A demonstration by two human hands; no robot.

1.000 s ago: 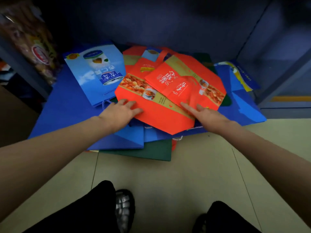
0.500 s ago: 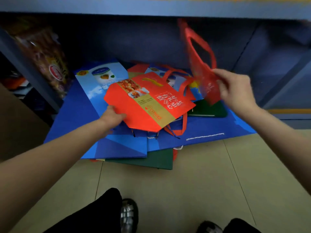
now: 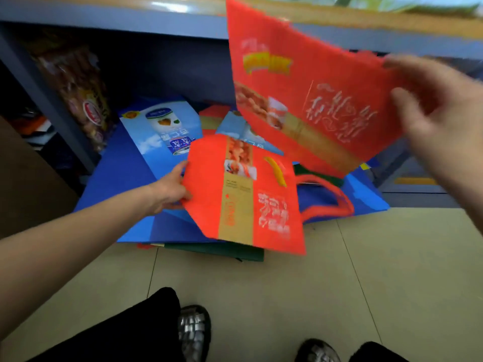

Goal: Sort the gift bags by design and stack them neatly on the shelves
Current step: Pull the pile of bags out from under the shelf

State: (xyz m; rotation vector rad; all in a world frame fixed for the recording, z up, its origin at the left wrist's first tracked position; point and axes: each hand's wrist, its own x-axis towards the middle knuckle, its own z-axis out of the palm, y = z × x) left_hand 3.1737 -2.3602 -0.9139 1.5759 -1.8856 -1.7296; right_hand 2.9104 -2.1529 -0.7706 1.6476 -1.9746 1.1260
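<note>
Raised bag (image 3: 308, 100) above pile (image 3: 136, 178), lower bag (image 3: 243, 199) on pile

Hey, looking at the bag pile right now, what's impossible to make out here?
- Head view: white lettering on the raised red bag is motion-blurred.
- Right hand fingers are blurred; the grip is unclear.
- The green bag design is hidden under the pile.
- The upper shelf contents are cut off by the top edge.

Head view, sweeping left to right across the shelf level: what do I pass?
Snack packet → light blue gift bag → left hand → lower red gift bag → raised red gift bag → right hand.
</note>
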